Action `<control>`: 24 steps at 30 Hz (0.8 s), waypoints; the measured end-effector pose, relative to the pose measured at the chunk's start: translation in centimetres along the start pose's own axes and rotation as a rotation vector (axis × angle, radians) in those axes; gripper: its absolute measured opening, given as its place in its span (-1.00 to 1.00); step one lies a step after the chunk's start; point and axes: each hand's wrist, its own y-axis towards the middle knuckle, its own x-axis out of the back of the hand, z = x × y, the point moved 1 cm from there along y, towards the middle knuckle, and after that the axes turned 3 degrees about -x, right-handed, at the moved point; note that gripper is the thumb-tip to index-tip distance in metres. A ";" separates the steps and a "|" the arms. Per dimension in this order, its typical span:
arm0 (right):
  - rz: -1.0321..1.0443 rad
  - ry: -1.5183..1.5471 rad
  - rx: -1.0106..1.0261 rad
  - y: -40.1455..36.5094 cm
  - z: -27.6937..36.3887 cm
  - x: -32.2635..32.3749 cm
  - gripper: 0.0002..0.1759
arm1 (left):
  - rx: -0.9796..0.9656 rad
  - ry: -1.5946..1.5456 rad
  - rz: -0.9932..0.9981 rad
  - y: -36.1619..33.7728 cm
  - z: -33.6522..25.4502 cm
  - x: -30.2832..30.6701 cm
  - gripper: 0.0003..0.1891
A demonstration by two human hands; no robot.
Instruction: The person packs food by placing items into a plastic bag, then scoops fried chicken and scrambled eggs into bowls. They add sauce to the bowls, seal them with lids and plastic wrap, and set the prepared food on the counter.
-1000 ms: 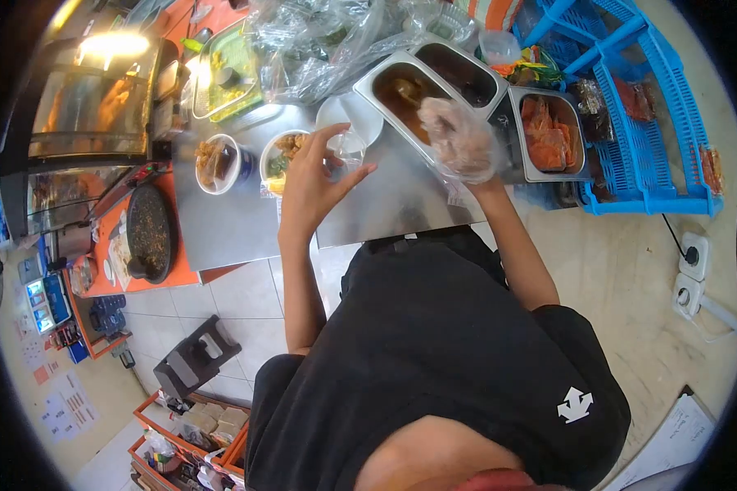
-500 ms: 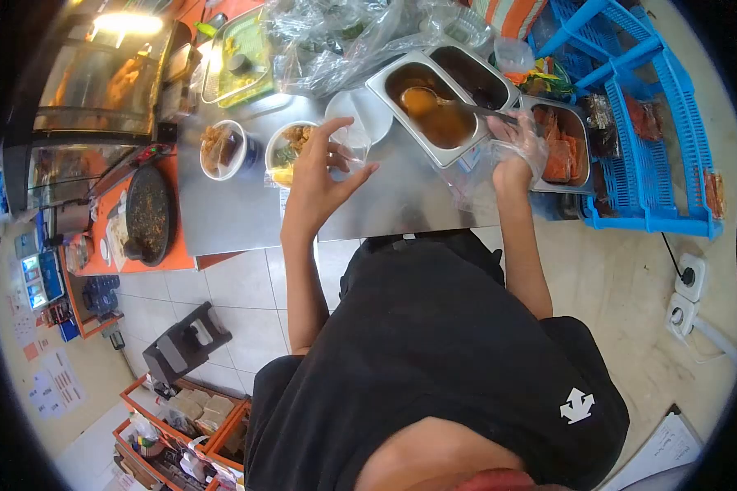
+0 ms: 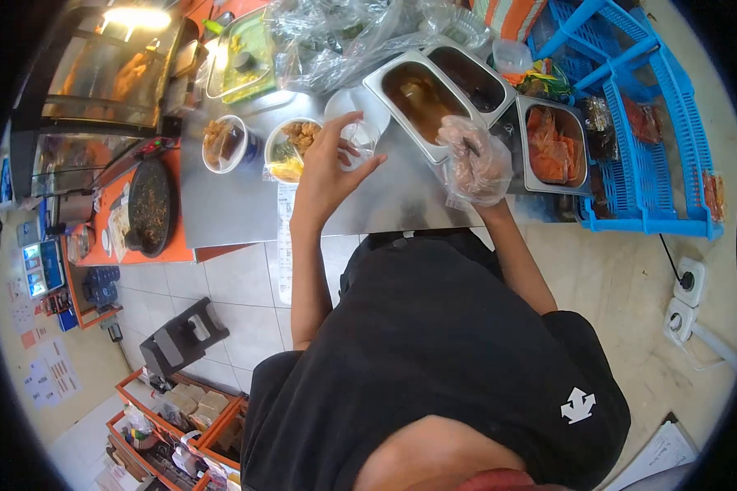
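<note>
**Q:** What sort of place is shown?

**A:** A small food stall or takeaway kitchen. Steel sauce pans (image 3: 422, 98) stand side by side at the back of a stainless counter (image 3: 229, 209), near filled serving bowls (image 3: 291, 147).

**Q:** What else supports this?

**A:** A lit glass warming cabinet (image 3: 90, 82) stands at the counter's left end. Blue plastic crates (image 3: 651, 164) on the right hold packaged goods. The small screen (image 3: 34, 270) at the far left is possibly a till, but it is too distorted to confirm. The floor is tiled (image 3: 237, 295).
</note>
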 end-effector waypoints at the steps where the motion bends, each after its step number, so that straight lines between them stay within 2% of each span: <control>1: -0.002 0.004 0.000 0.2 0.0 -0.3 -0.83 | 0.041 -0.012 0.029 -0.1 0.0 -0.1 -0.38; 4: 0.031 -0.029 -0.030 0.7 -0.5 -1.0 -0.82 | 0.013 -0.010 -0.001 -0.3 -0.1 -0.2 -0.39; 6: 0.046 -0.145 -0.269 0.9 -1.3 -1.1 -0.82 | 0.009 0.002 -0.017 -0.6 0.0 0.1 -0.40; 7: -0.020 -0.050 -0.380 0.6 -1.9 -1.4 -0.78 | 0.006 0.009 -0.035 -0.7 0.0 0.3 -0.40; 8: -0.016 -0.046 -0.377 0.8 -2.0 -1.6 -0.78 | 0.008 0.013 -0.039 -0.7 0.1 0.4 -0.40; 10: -0.162 -0.057 -0.156 0.8 -2.1 -1.6 -0.72 | 0.014 -0.006 -0.077 -1.1 0.2 0.5 -0.40; 12: -0.152 -0.050 -0.180 1.2 -3.0 -2.0 -0.69 | 0.029 -0.022 -0.072 -1.1 0.2 0.4 -0.39; 14: -0.261 0.270 -0.565 1.0 -5.3 -2.5 -0.69 | 0.041 -0.031 -0.068 -1.1 0.2 0.4 -0.39; 15: -0.375 0.494 -0.689 2.3 -3.1 -1.8 -0.67 | 0.046 -0.049 -0.069 -1.1 0.1 0.5 -0.39; 18: -0.494 0.612 -0.759 1.9 -3.2 0.3 -0.69 | 0.056 -0.093 -0.067 -1.1 0.3 0.5 -0.38; 20: -0.553 0.677 -0.738 1.0 -4.5 1.4 -0.71 | 0.060 -0.121 -0.063 -1.1 0.5 0.4 -0.38; 22: -0.642 0.842 -0.805 0.4 -4.7 2.4 -0.73 | 0.041 -0.155 -0.069 -0.9 0.4 0.4 -0.37; 24: -0.619 0.863 -0.860 0.0 -4.4 3.3 -0.75 | 0.030 -0.098 -0.055 -0.7 0.2 0.5 -0.38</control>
